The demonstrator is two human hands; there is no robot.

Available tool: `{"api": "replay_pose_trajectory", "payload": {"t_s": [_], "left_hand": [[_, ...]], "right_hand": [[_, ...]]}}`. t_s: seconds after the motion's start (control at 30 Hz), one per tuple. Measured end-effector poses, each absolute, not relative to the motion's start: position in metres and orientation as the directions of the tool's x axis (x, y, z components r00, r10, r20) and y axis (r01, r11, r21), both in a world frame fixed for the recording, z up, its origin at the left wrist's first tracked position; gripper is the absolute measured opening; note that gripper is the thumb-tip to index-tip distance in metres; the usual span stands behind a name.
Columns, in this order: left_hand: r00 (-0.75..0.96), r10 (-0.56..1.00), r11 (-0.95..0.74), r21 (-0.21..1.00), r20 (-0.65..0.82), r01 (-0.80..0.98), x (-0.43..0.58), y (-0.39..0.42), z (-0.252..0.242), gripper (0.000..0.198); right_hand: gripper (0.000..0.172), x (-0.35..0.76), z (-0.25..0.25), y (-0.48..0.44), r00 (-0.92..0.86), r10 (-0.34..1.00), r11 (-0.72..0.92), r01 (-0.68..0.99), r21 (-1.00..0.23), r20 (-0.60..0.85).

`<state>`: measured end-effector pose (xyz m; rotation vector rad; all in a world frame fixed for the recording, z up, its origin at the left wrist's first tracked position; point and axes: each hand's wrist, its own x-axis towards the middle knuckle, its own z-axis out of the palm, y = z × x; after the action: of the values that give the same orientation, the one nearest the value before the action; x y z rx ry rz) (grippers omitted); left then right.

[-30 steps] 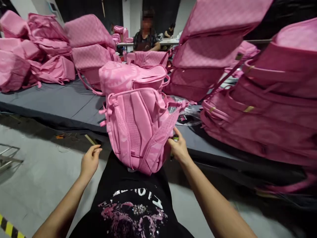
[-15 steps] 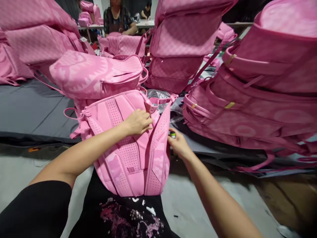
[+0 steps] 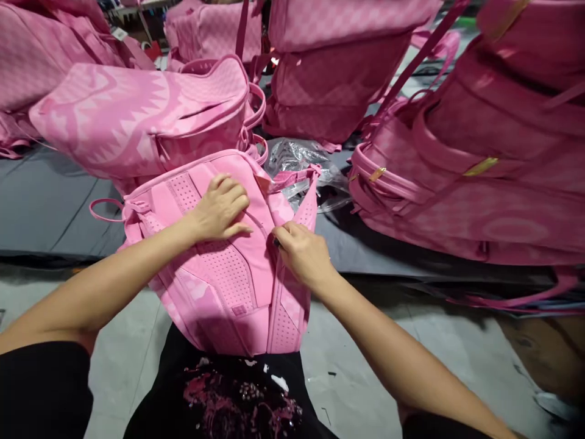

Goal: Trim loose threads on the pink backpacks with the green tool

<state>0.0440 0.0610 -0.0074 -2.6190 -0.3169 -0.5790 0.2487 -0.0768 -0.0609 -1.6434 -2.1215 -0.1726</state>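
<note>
A pink backpack (image 3: 228, 244) stands tilted on my lap with its padded, perforated back panel and shoulder straps facing me. My left hand (image 3: 222, 208) lies on the upper middle of that panel, palm down, fingers spread and slightly bent. At the panel's right edge, beside the right shoulder strap (image 3: 289, 299), my right hand (image 3: 304, 253) is closed. A small dark end of something shows by its thumb and forefinger; the rest is hidden in the fist.
Behind the backpack, a grey-covered table (image 3: 50, 201) bears another pink backpack (image 3: 132, 116), crumpled clear plastic (image 3: 297, 158) and a tall stack of pink bags (image 3: 342, 79). More pink backpacks (image 3: 479, 207) are piled at the right.
My right hand has come from beyond the right strap leftward onto the panel's edge; a black and green object showed in it before. My left hand has shifted left and up, its fingers spreading.
</note>
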Motion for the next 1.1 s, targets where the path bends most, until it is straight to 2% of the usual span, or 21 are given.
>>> {"api": "replay_pose_trajectory", "payload": {"t_s": [0.07,0.13,0.23,0.4,0.5,0.6,0.77,0.87,1.1], "left_hand": [[0.834,0.085,-0.900,-0.317,0.546,0.299,0.042,0.061,-0.019,0.056],[0.791,0.087,-0.907,-0.280,0.605,0.314,0.043,0.058,-0.030,0.050],[0.786,0.105,-0.909,-0.262,0.609,0.324,0.043,0.056,-0.037,0.045],[0.761,0.048,-0.933,-0.244,0.647,0.266,0.042,0.058,-0.038,0.040],[0.741,0.028,-0.935,-0.245,0.671,0.257,0.043,0.060,-0.040,0.040],[0.718,0.005,-0.936,-0.250,0.696,0.248,0.045,0.061,-0.043,0.039],[0.721,-0.001,-0.920,-0.283,0.693,0.271,0.045,0.062,-0.045,0.040],[0.705,-0.009,-0.922,-0.279,0.709,0.268,0.045,0.062,-0.044,0.040],[0.690,-0.041,-0.932,-0.277,0.723,0.235,0.046,0.060,-0.042,0.040]], "right_hand": [[0.021,0.255,-0.061,-0.066,-0.312,0.822,0.359,0.933,-0.007,0.477],[0.023,0.261,-0.056,-0.056,-0.448,0.718,0.476,0.875,0.094,0.533],[0.024,0.269,-0.047,-0.039,-0.608,0.604,0.625,0.763,0.168,0.515],[0.021,0.272,-0.034,-0.019,-0.749,0.548,0.724,0.648,0.236,0.374],[0.020,0.269,-0.030,-0.016,-0.760,0.563,0.735,0.640,0.223,0.325],[0.017,0.265,-0.031,-0.020,-0.701,0.648,0.687,0.707,0.169,0.297],[0.010,0.258,-0.039,-0.027,-0.561,0.757,0.561,0.821,0.107,0.334],[0.014,0.258,-0.038,-0.028,-0.555,0.766,0.565,0.822,0.072,0.323],[0.023,0.256,-0.030,-0.024,-0.655,0.665,0.614,0.753,0.236,0.358]]}}
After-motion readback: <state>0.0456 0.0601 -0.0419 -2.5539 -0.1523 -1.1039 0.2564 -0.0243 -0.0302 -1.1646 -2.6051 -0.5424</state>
